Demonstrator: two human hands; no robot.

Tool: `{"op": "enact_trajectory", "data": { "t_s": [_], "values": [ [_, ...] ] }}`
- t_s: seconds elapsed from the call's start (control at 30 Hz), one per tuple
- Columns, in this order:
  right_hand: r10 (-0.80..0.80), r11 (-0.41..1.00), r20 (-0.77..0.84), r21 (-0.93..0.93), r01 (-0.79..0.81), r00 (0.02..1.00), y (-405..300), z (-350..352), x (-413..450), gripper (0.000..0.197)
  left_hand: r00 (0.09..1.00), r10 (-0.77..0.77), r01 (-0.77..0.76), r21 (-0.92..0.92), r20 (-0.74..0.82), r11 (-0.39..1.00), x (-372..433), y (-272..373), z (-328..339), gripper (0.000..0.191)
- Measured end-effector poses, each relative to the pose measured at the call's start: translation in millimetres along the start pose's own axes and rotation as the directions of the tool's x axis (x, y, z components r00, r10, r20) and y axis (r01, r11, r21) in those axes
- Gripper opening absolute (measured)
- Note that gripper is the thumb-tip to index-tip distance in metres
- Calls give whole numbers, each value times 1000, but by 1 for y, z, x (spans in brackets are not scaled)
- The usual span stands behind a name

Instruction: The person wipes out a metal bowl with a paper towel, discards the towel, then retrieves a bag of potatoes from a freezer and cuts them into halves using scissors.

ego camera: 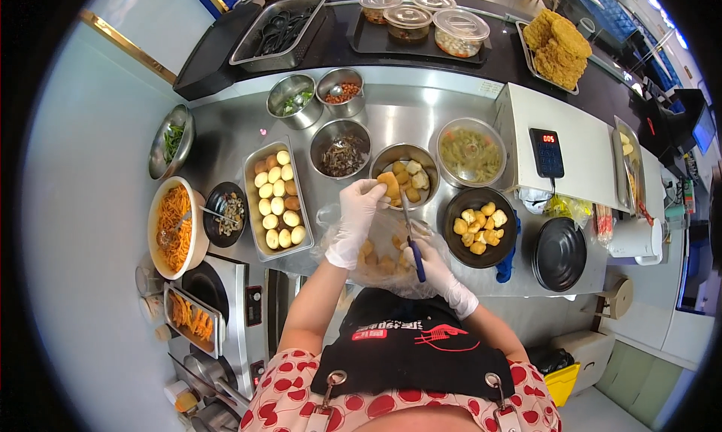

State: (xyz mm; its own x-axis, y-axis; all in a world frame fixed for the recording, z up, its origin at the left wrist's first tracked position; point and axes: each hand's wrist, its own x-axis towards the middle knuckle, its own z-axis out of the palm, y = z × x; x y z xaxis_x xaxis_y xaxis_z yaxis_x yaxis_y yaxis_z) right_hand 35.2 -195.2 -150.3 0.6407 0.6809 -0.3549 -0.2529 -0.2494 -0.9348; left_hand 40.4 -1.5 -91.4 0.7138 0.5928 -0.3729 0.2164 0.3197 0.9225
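Observation:
Both my hands wear pale disposable gloves. My left hand (359, 209) pinches a piece of fried tofu (389, 187) over the near rim of a steel bowl (404, 146), which holds more tofu pieces. In my right hand (431, 261) are scissors (415, 251) with blue handles, their blades pointing at the held piece. Beneath my hands lies a clear plastic bag (372, 271) with more tofu pieces inside. To the right of it, a black bowl (451, 246) contains golden and whitish tofu chunks (477, 229).
A steel tray of halved eggs (274, 206) stands left, beside a small black bowl (210, 229) and a large bowl of orange shreds (179, 223). Behind are steel bowls of dark strips (341, 154) and greens (296, 101). A lidded bowl (472, 151) and stacked black plates (559, 254) stand right.

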Motion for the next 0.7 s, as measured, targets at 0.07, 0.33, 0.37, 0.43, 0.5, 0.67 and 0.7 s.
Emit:
{"op": "enact_trajectory", "data": {
  "t_s": [0.07,0.33,0.37,0.43,0.5,0.67,0.7],
  "values": [
    [-52,997,-2,-61,52,999,-3,2,0,42,1000,19,-19,18,18,1000,2,2,7,17],
    [131,986,95,89,-139,987,-7,-5,11,36,992,-3,-17,161,125,987,3,-7,4,16],
    [131,986,96,88,-140,987,-8,-5,11,36,988,-11,-15,165,152,986,4,-6,5,17],
    [154,980,102,111,-165,983,-11,-6,12,37,984,-16,-14,168,176,986,6,-5,5,17],
    [125,984,107,113,-137,986,-12,-7,15,38,985,-35,14,122,170,992,9,-6,7,19],
    [75,988,124,126,-91,989,-5,-9,21,41,989,-11,12,-6,149,1000,16,-7,11,18],
    [80,989,126,110,-94,989,-7,-9,20,42,990,-13,14,-2,139,1000,16,-7,12,18]
  ]
}}
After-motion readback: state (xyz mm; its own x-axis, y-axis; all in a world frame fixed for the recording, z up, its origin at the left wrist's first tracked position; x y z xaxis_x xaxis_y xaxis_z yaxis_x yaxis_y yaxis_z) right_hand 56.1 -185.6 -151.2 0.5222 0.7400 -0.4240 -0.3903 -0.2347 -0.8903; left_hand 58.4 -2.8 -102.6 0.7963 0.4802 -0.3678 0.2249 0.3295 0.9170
